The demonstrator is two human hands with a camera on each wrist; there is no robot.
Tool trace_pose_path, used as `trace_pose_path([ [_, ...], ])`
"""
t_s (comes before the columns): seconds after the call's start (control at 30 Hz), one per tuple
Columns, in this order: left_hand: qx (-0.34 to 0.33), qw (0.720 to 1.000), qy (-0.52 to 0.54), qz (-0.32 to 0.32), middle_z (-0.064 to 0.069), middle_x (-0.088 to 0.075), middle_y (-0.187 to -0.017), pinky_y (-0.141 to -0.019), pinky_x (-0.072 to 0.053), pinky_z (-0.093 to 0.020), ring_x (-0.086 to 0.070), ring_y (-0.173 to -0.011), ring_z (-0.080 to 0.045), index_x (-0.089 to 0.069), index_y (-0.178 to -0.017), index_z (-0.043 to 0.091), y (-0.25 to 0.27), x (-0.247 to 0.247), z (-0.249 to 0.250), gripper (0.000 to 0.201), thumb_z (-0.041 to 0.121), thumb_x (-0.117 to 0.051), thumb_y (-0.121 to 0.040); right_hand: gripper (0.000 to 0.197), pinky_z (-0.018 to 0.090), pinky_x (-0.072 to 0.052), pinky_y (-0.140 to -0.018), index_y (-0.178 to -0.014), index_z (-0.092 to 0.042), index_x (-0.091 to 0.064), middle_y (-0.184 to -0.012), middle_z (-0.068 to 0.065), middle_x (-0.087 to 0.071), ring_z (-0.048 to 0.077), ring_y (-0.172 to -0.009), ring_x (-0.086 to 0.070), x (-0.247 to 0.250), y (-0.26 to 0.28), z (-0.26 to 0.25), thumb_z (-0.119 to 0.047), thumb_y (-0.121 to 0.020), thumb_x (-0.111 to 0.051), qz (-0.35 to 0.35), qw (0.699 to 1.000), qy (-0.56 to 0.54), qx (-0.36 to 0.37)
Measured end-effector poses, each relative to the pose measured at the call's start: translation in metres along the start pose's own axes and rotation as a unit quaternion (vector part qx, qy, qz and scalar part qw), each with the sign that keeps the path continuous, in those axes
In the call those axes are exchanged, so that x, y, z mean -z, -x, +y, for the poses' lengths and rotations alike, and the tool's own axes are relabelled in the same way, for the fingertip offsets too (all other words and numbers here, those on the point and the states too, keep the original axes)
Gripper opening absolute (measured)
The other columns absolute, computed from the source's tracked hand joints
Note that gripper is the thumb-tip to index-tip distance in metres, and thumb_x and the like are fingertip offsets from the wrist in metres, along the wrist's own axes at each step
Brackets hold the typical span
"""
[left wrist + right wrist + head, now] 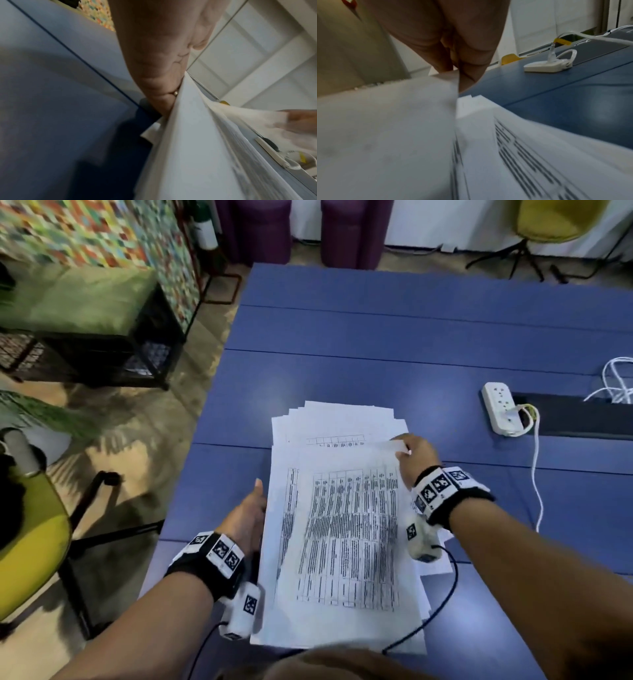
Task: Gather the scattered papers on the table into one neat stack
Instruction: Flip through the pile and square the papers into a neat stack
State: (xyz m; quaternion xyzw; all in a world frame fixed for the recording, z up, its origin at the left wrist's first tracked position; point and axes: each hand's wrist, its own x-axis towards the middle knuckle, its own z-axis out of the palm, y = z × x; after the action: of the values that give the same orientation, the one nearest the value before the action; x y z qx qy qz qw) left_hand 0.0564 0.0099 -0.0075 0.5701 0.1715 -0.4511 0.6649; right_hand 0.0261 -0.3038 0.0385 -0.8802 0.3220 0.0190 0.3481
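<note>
Left hand: the left hand (247, 518) is laid against the left long edge of the papers (342, 529), thumb extended along that edge; in the left wrist view the palm (154, 56) is pressed to the sheet edges, with the fingers hidden under the sheets, so how far they are curled cannot be told.
Right hand: the right hand (416, 455) is closed in a pinch on the far right corner of the top sheet (346, 542) — that corner is lifted off the sheets below; in the right wrist view the fingers (471, 65) are seen bunched together at the paper's edge.
Papers, place: a loose pile is seen on the near part of the blue tabletop (394, 337), between the two hands, close to the near edge.
Papers, direction: the long axis is run away from the person toward the far side; lower sheets are fanned out, with corners showing beyond the top sheet at the far end and on the right.
Materials and shapes: thin white rectangular sheets are printed with dense black tables; the tabletop is matte and crossed by straight seams.
Other items: a white power strip (500, 409) with a white cable (536, 474) is seen to the right — well apart from the pile.
</note>
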Motion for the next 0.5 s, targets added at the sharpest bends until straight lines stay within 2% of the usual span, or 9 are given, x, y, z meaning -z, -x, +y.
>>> trace_pose_path([
  [0.07, -0.006, 0.999, -0.033, 0.008, -0.009, -0.068, -0.121, -0.094, -0.05, -0.041, -0.065, -0.113, -0.025, -0.063, -0.124, 0.014, 0.004, -0.004, 0.003, 0.075, 0.074, -0.052, -0.081, 0.029, 0.027, -0.046, -0.069, -0.112, -0.016, -0.062, -0.102, 0.016, -0.064, 0.028, -0.08, -0.058, -0.015, 0.006, 0.005, -0.001, -0.093, -0.047, -0.015, 1.0, -0.004, -0.015],
  [0.13, -0.051, 0.989, -0.141, 0.014, 0.0, -0.069, -0.121, -0.1, -0.048, -0.041, -0.063, -0.116, -0.021, -0.059, -0.125, 0.017, 0.002, -0.007, -0.003, 0.089, 0.073, -0.077, -0.058, 0.028, 0.024, -0.04, -0.067, -0.114, -0.016, -0.061, -0.103, 0.014, -0.063, 0.024, -0.077, -0.053, -0.029, 0.013, 0.007, -0.002, -0.094, -0.046, -0.01, 1.0, -0.016, -0.024],
  [0.17, -0.079, 0.978, -0.188, 0.04, 0.002, -0.071, -0.116, -0.098, -0.05, -0.041, -0.064, -0.113, -0.02, -0.058, -0.123, 0.017, 0.001, -0.009, -0.005, 0.083, 0.063, -0.085, -0.059, 0.027, 0.023, -0.039, -0.069, -0.115, -0.016, -0.059, -0.104, 0.012, -0.063, 0.023, -0.079, -0.053, -0.035, 0.016, 0.008, -0.004, -0.095, -0.047, -0.004, 0.999, -0.031, -0.028],
  [0.2, -0.093, 0.973, -0.201, 0.059, 0.002, -0.072, -0.109, -0.091, -0.054, -0.036, -0.065, -0.108, -0.02, -0.058, -0.12, 0.014, -0.001, -0.01, -0.009, 0.069, 0.043, -0.088, -0.066, 0.027, 0.022, -0.039, -0.071, -0.118, -0.015, -0.058, -0.106, 0.01, -0.062, 0.022, -0.083, -0.052, -0.04, 0.019, 0.01, -0.005, -0.095, -0.049, 0.005, 0.998, -0.049, -0.038],
  [0.27, -0.113, 0.968, -0.203, 0.094, -0.003, -0.069, -0.101, -0.073, -0.054, -0.023, -0.063, -0.098, -0.024, -0.053, -0.118, 0.003, -0.002, -0.016, -0.018, 0.05, 0.007, -0.081, -0.077, 0.028, 0.019, -0.039, -0.072, -0.122, -0.014, -0.055, -0.106, 0.006, -0.06, 0.019, -0.087, -0.052, -0.046, 0.024, 0.014, -0.01, -0.095, -0.053, 0.029, 0.992, -0.099, -0.066],
  [0.3, -0.119, 0.962, -0.214, 0.118, -0.008, -0.067, -0.103, -0.071, -0.052, -0.023, -0.062, -0.098, -0.026, -0.05, -0.12, 0.0, -0.002, -0.02, -0.019, 0.049, 0.0, -0.076, -0.079, 0.026, 0.017, -0.04, -0.067, -0.12, -0.014, -0.055, -0.105, 0.006, -0.06, 0.017, -0.086, -0.052, -0.046, 0.026, 0.018, -0.011, -0.094, -0.055, 0.046, 0.987, -0.129, -0.079],
  [0.37, -0.125, 0.958, -0.216, 0.144, -0.014, -0.064, -0.11, -0.081, -0.048, -0.031, -0.061, -0.105, -0.031, -0.049, -0.124, -0.002, -0.006, -0.019, -0.02, 0.047, -0.002, -0.071, -0.083, 0.022, 0.015, -0.043, -0.063, -0.113, -0.012, -0.055, -0.102, 0.01, -0.06, 0.017, -0.082, -0.052, -0.044, 0.033, 0.028, -0.01, -0.091, -0.059, 0.082, 0.977, -0.169, -0.104],
  [0.4, -0.122, 0.958, -0.209, 0.157, -0.014, -0.064, -0.112, -0.085, -0.046, -0.034, -0.06, -0.108, -0.031, -0.049, -0.125, -0.002, -0.009, -0.017, -0.02, 0.045, -0.002, -0.069, -0.085, 0.025, 0.018, -0.044, -0.069, -0.114, -0.011, -0.055, -0.106, 0.011, -0.059, 0.018, -0.084, -0.054, -0.042, 0.036, 0.036, -0.011, -0.09, -0.061, 0.099, 0.976, -0.155, -0.114],
  [0.5, -0.124, 0.955, -0.185, 0.196, -0.013, -0.064, -0.113, -0.088, -0.043, -0.036, -0.059, -0.108, -0.03, -0.051, -0.124, 0.0, -0.014, -0.011, -0.013, 0.039, -0.002, -0.066, -0.088, 0.038, 0.035, -0.046, -0.091, -0.121, -0.008, -0.055, -0.121, 0.013, -0.053, 0.029, -0.106, -0.057, -0.036, 0.045, 0.063, -0.018, -0.086, -0.067, 0.106, 0.982, -0.07, -0.141],
])
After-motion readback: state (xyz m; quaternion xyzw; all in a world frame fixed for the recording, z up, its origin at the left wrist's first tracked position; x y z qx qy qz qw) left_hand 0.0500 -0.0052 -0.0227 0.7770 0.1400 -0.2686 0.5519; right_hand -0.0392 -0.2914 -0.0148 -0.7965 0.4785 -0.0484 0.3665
